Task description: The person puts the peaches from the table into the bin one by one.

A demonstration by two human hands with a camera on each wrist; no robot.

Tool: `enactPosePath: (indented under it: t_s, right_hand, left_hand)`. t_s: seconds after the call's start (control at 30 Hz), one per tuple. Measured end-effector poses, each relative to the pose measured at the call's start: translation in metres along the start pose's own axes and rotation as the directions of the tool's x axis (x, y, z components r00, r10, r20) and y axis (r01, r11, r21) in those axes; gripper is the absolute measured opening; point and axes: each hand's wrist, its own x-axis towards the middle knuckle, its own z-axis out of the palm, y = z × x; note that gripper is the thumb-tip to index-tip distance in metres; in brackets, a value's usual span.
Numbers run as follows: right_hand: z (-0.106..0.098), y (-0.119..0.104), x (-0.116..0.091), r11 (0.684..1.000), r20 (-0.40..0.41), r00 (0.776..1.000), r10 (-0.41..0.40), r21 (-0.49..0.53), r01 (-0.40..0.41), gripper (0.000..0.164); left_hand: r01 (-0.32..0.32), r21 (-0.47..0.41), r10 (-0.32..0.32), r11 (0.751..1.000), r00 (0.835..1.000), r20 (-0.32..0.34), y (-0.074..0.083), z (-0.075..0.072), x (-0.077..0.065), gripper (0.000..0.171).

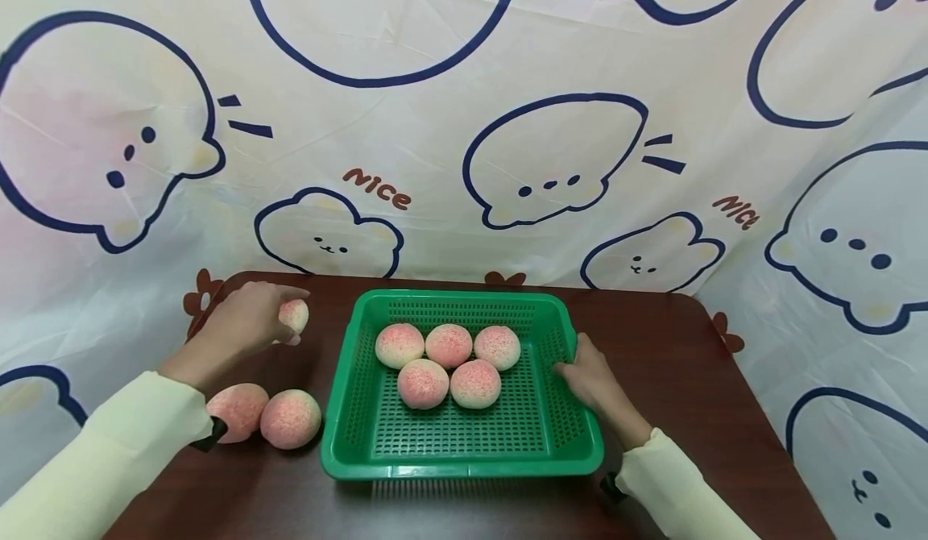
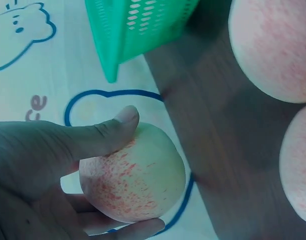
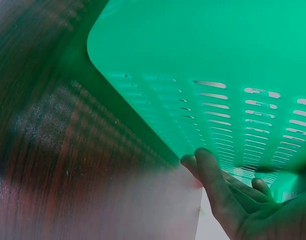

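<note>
My left hand [image 1: 250, 322] holds a pink-and-cream peach [image 2: 135, 175] above the far left part of the table, thumb on one side and fingers round the other. Two more peaches, one [image 1: 291, 419] beside the other [image 1: 240, 413], lie on the table below that wrist. In the middle stands a green plastic basket [image 1: 464, 469] with slotted walls. Several peaches sit inside it in two rows, among them a front one [image 1: 475, 384]. At the basket's right side, my right hand [image 1: 590, 375] grips the rim, thumb over the inside and fingers [image 3: 213, 175] along the outer wall.
The dark brown wooden table [image 1: 689, 411] extends past the basket on the right and in front. A pale cloth [image 1: 435, 137] printed with blue cartoon outlines hangs behind the table and along its sides.
</note>
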Motion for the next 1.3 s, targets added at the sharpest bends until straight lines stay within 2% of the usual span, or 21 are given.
enactPosePath:
  t_s: [0.1,0.23,0.43,0.57,0.87,1.07,1.3]
  right_hand:
    - [0.0,-0.001,-0.001,1.0,0.003,1.0,-0.001,-0.004,0.001,0.043]
    - [-0.001,-0.003,-0.002,1.0,0.002,1.0,-0.003,-0.008,0.003,0.043]
    - [-0.002,-0.004,-0.002,1.0,0.002,1.0,-0.009,-0.012,0.009,0.043]
    - [-0.002,-0.004,-0.002,0.999,0.0,1.0,-0.022,-0.024,0.022,0.042]
    - [-0.002,-0.003,-0.003,0.999,0.002,1.0,-0.03,-0.014,0.03,0.043]
    - [-0.001,-0.002,-0.004,1.0,0.006,1.0,-0.022,-0.011,0.022,0.043]
    - [-0.001,-0.001,-0.003,1.0,0.001,1.0,-0.01,-0.017,0.01,0.045]
  left_hand:
    - [-0.013,0.005,0.013,1.0,0.999,-0.037,0.006,-0.006,-0.003,0.068]
    - [0.0,0.014,0.002,1.0,0.997,-0.081,0.012,-0.013,-0.005,0.067]
    - [0.021,0.023,-0.019,1.0,0.996,-0.087,0.016,-0.021,-0.007,0.07]
    - [0.013,0.009,-0.013,1.0,0.996,-0.084,0.018,-0.023,-0.009,0.07]
    - [-0.04,-0.011,0.039,0.999,0.995,-0.096,0.028,-0.026,-0.013,0.068]
    - [-0.084,-0.004,0.083,0.996,0.989,-0.121,0.037,-0.022,-0.017,0.068]
    - [-0.099,-0.004,0.098,0.995,0.986,-0.133,0.045,-0.019,-0.019,0.072]
